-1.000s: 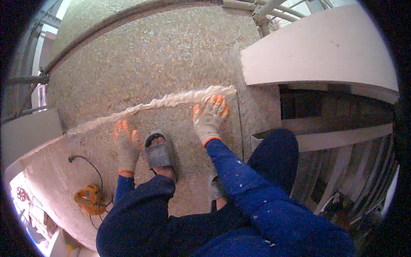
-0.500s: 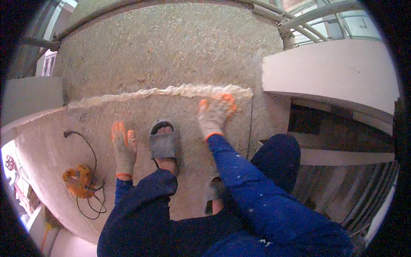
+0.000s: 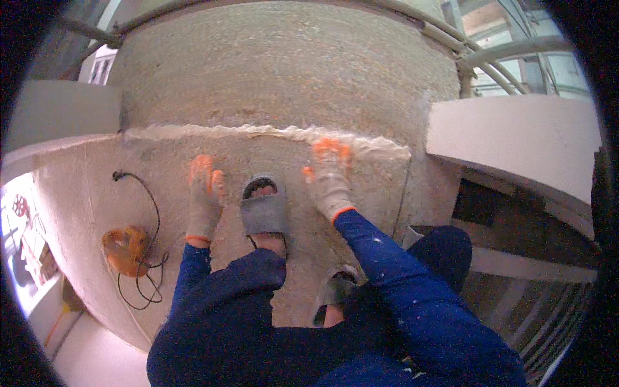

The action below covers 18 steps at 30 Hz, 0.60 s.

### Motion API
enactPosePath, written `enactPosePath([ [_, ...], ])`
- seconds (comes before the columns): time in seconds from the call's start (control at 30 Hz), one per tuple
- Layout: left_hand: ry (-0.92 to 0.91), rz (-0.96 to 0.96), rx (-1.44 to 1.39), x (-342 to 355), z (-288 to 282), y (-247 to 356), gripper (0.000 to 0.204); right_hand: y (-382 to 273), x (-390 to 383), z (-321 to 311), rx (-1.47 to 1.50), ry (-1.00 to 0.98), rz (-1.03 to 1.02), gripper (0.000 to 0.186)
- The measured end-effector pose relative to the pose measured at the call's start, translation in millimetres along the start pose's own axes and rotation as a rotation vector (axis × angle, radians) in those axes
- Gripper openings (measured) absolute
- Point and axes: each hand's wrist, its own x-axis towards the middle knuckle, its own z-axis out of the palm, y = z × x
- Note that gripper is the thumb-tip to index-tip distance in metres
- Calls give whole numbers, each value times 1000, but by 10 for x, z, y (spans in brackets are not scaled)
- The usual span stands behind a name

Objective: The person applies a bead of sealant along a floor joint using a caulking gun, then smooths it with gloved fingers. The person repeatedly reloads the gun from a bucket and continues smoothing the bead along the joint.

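Observation:
A pale, lumpy strip of plaster-like or foam-like material (image 3: 258, 131) runs across the rough concrete surface. My right hand (image 3: 330, 180), in a grey-white glove with orange fingertips, lies palm down with fingers apart, its tips at the strip's near edge. I cannot make out how firmly it presses. Left of my grey sandal (image 3: 264, 214), my left hand (image 3: 205, 203) wears a matching glove. Its fingers stretch forward over the concrete, short of the strip, and no object shows in it. The fingertips of both hands are slightly blurred.
An orange-yellow tool or device (image 3: 122, 264) with a black cable (image 3: 155, 206) lies to my left. Pale beam-like blocks (image 3: 516, 129) flank the surface. Metal pipes (image 3: 522, 51) cross the far side. A dark recess (image 3: 480, 200) lies low on the right.
My right hand has shifted left along the pale strip, away from its right end. My left hand has moved forward beside the sandal. The whole view has shifted somewhat.

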Motion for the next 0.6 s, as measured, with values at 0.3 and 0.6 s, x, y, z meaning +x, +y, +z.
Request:
enactPosePath([
  [0.3, 6, 2, 6, -110, -92, -125, 51, 351, 314, -394, -24, -113, -432, 76],
  [0.6, -20, -80, -26, -193, -69, -84, 47, -454, 975, -191, 103, -93, -755, 76],
])
